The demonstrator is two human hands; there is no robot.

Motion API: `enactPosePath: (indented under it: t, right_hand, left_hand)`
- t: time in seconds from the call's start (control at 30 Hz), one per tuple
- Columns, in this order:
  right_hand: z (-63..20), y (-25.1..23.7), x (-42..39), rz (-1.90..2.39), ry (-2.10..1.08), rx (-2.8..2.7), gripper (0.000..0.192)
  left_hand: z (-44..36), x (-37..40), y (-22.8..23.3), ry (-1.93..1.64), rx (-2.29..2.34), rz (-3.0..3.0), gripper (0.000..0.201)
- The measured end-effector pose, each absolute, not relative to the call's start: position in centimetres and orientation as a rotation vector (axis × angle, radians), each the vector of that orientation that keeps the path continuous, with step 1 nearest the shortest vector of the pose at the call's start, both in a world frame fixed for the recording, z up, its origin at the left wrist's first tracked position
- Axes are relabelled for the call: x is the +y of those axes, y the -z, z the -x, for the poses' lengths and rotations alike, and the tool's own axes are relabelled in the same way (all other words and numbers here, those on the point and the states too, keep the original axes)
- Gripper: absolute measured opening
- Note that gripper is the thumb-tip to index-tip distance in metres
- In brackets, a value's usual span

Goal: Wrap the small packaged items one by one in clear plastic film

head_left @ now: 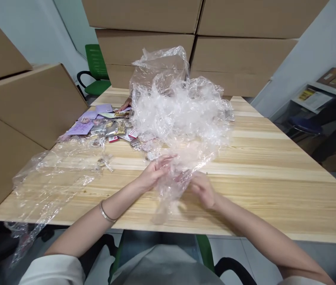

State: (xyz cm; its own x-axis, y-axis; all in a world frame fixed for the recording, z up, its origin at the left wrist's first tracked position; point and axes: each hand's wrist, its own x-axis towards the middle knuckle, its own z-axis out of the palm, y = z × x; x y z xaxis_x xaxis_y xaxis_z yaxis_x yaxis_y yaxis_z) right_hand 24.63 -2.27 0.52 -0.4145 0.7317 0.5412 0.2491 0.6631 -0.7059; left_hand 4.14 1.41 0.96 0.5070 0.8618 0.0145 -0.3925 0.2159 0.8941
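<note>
A large clear plastic bag, full of crumpled clear film, stands on the table with its gathered end toward me. My left hand has its fingers closed on that end from the left. On the right, my right hand is closed at the same loose plastic, slightly smeared by motion, with its fingertips partly hidden behind the film. Left of the bag lies a pile of small packets, along with purple cards. Another flat clear plastic sheet lies to the left and hangs over the front edge.
Cardboard boxes stand along the left, and more stacked cartons rise behind the bag. Another person's hand rests by the packets at the far side. A green chair stands behind; the wooden table extends to the right.
</note>
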Motion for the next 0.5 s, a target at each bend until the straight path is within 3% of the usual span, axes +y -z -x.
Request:
enactPosePath:
  t: [0.13, 0.23, 0.33, 0.37, 0.5]
  right_hand:
    - [-26.7, -2.3, -0.5, 0.991, -1.085, -1.529, 0.079]
    - [-27.8, -3.8, 0.5, 1.102, -1.398, -1.208, 0.057]
    - [-28.2, -4.8, 0.7, 1.242, -1.267, -1.129, 0.029]
    - [-28.2, -4.9, 0.6, 1.281, -1.202, -1.134, 0.023]
    - [-27.8, -5.7, -0.4, 1.206, -1.113, -1.399, 0.013]
  left_hand:
    - [-4.1, 0.8, -1.1, -1.020, 0.612, -1.465, 0.046]
    - [-3.5, 0.4, -2.1, -0.834, 0.524, -1.644, 0.060]
    - [-2.5, 0.6, -3.5, -0.558, 0.433, -1.518, 0.087]
    - [-2.3, 0.7, -3.8, -0.472, 0.429, -1.434, 0.088]
    - [-3.3, 1.2, -4.8, -0.460, 0.677, -1.198, 0.059]
